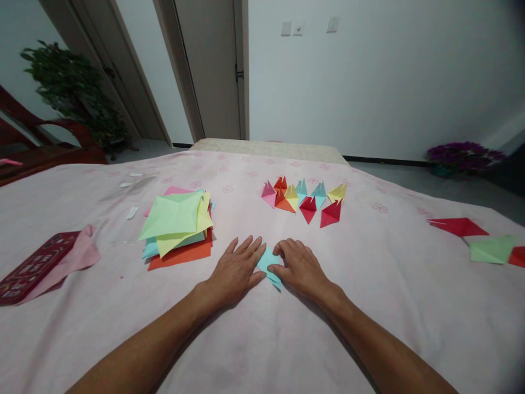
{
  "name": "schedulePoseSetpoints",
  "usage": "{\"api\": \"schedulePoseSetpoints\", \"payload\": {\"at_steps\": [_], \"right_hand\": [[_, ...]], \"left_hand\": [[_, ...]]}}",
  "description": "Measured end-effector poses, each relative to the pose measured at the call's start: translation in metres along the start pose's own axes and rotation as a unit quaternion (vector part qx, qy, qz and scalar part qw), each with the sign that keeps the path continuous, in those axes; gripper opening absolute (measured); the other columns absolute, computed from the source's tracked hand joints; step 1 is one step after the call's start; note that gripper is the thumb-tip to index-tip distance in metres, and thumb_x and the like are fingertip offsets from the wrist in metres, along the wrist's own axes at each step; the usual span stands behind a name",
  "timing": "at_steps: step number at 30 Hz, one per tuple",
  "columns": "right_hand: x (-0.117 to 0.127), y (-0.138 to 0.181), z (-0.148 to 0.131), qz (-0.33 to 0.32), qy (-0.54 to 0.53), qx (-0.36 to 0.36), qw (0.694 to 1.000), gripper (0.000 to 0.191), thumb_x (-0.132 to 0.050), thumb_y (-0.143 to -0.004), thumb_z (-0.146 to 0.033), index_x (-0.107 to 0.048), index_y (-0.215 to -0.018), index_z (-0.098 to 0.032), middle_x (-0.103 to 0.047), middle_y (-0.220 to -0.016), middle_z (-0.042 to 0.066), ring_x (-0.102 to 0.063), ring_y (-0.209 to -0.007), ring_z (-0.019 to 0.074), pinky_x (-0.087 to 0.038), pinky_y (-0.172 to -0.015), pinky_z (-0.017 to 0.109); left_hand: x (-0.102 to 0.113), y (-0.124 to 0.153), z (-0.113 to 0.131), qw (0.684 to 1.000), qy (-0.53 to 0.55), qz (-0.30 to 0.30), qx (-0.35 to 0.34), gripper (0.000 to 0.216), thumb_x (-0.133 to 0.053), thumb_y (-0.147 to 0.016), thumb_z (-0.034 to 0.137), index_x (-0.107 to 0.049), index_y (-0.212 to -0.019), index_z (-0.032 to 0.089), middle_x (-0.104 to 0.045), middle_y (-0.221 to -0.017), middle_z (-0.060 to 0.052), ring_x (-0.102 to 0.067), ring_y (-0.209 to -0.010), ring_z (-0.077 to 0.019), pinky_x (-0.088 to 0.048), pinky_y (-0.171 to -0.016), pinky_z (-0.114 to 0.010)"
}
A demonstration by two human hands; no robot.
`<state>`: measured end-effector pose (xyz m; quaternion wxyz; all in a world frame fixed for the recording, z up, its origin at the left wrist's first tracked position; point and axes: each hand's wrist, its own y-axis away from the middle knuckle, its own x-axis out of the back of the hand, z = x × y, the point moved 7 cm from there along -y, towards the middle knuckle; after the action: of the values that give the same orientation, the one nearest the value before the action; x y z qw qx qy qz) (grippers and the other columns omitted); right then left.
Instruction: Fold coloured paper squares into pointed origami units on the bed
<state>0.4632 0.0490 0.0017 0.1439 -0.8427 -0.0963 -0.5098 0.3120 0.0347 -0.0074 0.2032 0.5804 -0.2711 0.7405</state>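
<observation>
A light blue folded paper [268, 264] lies on the pink cloth-covered table [369, 284] between my hands. My left hand [235, 269] lies flat with fingers stretched out, pressing the paper's left part. My right hand [298, 266] has its fingers curled down onto the paper's right edge, thumb pinching it. A stack of coloured paper sheets [178, 227], green on top, sits to the left. A row of small folded paper pieces [303, 197] in pink, orange, yellow, blue and red stands beyond my hands.
A dark red patterned item under pink paper [49, 262] lies at the left. Red and green folded papers [479, 238] rest at the right edge. Clear wrappers [131, 186] lie at the far left. Doors, a plant [77, 93] and flowers [463, 156] stand behind.
</observation>
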Motion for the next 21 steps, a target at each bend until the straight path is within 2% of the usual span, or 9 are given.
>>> {"api": "schedulePoseSetpoints", "payload": {"at_steps": [3, 6, 9, 12, 14, 16, 21], "right_hand": [[0.0, 0.0, 0.004, -0.002, -0.016, -0.01, 1.0, 0.032, -0.075, -0.074, -0.032, -0.058, -0.1, -0.023, -0.061, -0.095, 0.001, -0.052, -0.087, 0.0191, -0.032, -0.074, 0.031], [0.001, 0.0, 0.005, 0.016, -0.01, -0.025, 0.999, 0.03, -0.073, -0.077, -0.033, -0.059, -0.101, -0.023, -0.061, -0.096, 0.002, -0.053, -0.089, 0.0199, -0.033, -0.076, 0.032], [0.001, 0.001, 0.004, 0.026, 0.003, -0.037, 0.999, 0.03, -0.073, -0.076, -0.034, -0.059, -0.1, -0.023, -0.061, -0.098, 0.003, -0.053, -0.093, 0.0215, -0.032, -0.077, 0.033], [0.0, 0.003, 0.002, 0.019, 0.004, -0.036, 0.999, 0.031, -0.074, -0.075, -0.033, -0.059, -0.1, -0.024, -0.06, -0.098, 0.002, -0.052, -0.093, 0.0216, -0.032, -0.076, 0.033], [0.0, 0.004, 0.002, 0.021, 0.002, -0.034, 0.999, 0.028, -0.074, -0.075, -0.033, -0.059, -0.097, -0.024, -0.059, -0.097, 0.002, -0.051, -0.092, 0.0215, -0.031, -0.076, 0.032], [0.001, 0.005, 0.002, 0.031, 0.002, -0.034, 0.999, 0.026, -0.074, -0.075, -0.033, -0.059, -0.094, -0.023, -0.058, -0.097, 0.003, -0.05, -0.092, 0.0216, -0.032, -0.077, 0.032], [0.002, 0.006, 0.0, 0.045, -0.018, -0.031, 0.998, 0.022, -0.073, -0.074, -0.03, -0.06, -0.09, -0.023, -0.059, -0.097, 0.003, -0.05, -0.095, 0.022, -0.033, -0.081, 0.033]], "left_hand": [[-0.002, 0.0, -0.005, 1.0, 0.023, -0.007, -0.003, 0.058, -0.046, -0.096, 0.047, -0.035, -0.149, 0.025, -0.034, -0.157, -0.012, -0.027, -0.146, -0.0294, -0.023, -0.115, -0.055], [-0.002, -0.004, -0.011, 0.998, 0.058, 0.015, 0.022, 0.045, -0.043, -0.099, 0.04, -0.047, -0.142, 0.029, -0.041, -0.153, -0.009, -0.032, -0.144, -0.0278, -0.025, -0.114, -0.056], [-0.002, -0.007, -0.013, 0.994, 0.072, 0.052, 0.059, 0.036, -0.05, -0.096, 0.037, -0.059, -0.13, 0.03, -0.05, -0.147, -0.008, -0.039, -0.14, -0.0285, -0.025, -0.113, -0.057], [0.004, -0.006, -0.012, 0.989, 0.062, 0.091, 0.097, 0.043, -0.064, -0.088, 0.039, -0.058, -0.128, 0.025, -0.053, -0.142, -0.012, -0.044, -0.134, -0.0306, -0.029, -0.11, -0.055], [0.011, -0.003, -0.011, 0.984, 0.048, 0.116, 0.129, 0.052, -0.071, -0.081, 0.041, -0.057, -0.126, 0.02, -0.057, -0.133, -0.014, -0.05, -0.124, -0.031, -0.037, -0.104, -0.051], [0.016, 0.0, -0.009, 0.98, 0.037, 0.123, 0.152, 0.051, -0.073, -0.078, 0.045, -0.058, -0.119, 0.018, -0.06, -0.119, -0.012, -0.054, -0.111, -0.0296, -0.043, -0.093, -0.046], [0.015, -0.001, -0.004, 0.979, 0.04, 0.12, 0.163, 0.034, -0.069, -0.08, 0.049, -0.061, -0.095, 0.019, -0.059, -0.096, -0.006, -0.053, -0.091, -0.025, -0.042, -0.076, -0.037]]}}
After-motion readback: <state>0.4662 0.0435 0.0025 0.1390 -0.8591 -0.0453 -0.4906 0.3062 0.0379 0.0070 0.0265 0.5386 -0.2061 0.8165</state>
